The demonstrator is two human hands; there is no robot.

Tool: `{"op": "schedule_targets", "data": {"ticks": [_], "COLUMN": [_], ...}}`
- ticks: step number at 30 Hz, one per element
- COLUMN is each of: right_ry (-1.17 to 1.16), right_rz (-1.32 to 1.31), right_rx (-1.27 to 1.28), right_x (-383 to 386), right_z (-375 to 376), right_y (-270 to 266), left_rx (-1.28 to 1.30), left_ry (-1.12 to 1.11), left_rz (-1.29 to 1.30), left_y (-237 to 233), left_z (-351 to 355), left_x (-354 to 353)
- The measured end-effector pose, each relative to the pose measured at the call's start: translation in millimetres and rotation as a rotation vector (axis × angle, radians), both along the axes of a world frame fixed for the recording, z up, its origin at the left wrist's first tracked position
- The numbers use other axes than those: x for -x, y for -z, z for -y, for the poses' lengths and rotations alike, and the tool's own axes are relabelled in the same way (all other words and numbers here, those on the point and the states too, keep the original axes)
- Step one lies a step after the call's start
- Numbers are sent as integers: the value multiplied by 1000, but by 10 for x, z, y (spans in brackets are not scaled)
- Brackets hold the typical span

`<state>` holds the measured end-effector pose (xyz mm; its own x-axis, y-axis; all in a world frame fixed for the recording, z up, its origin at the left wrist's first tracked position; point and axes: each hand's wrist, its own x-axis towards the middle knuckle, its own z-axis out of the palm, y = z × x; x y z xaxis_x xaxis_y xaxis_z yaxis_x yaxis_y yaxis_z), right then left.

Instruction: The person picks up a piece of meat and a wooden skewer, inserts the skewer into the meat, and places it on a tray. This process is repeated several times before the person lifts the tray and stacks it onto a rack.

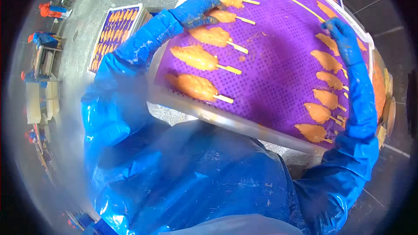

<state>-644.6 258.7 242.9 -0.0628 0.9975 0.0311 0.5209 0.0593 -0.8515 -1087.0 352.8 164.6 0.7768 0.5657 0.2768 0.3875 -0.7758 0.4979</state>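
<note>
My left hand (198,11), in a blue glove, reaches over the left row on the purple perforated tray. Its thumb and fingers curve around the blunt end of a raw meat skewer (224,16), whose stick points right. Below it lie more meat skewers, the nearest a large orange-coated piece (193,88). At the right side of the tray my right hand (342,37), also gloved in blue, has its fingertips closed at the lower end of a thin bare wooden stick (305,8). The stick slants up and left. Several meat pieces (326,61) lie along my right forearm, which partly hides their sticks.
The purple tray (265,74) has a raised white rim (368,37). On the floor to the left stands a stack of trays (115,35) filled with skewers. Several people (45,39) and racks are farther left. Orange material (379,87) shows beyond my right arm.
</note>
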Motion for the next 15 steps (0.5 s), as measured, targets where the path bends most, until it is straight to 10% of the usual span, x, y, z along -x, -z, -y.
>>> {"op": "schedule_targets", "data": {"ticks": [8, 10, 13, 14, 15], "right_ry": [219, 317, 396, 410, 423], "right_rz": [229, 693, 245, 248, 255], "right_rx": [-161, -551, -225, -168, -107], "right_x": [-913, -1723, -1940, -2377, -2781], "right_z": [1368, 1883, 2643, 2912, 3174], "right_y": [-623, -469, -692, -583, -482], "left_rx": [79, 35, 487, -105, 35], "left_ry": [-38, -10, -220, -123, -234], "left_rz": [12, -87, 84, -363, -291], "left_y": [-194, -237, 75, -186, -304], "left_z": [492, 744, 778, 854, 1015], "left_x": [49, -23, -123, -195, -273]}}
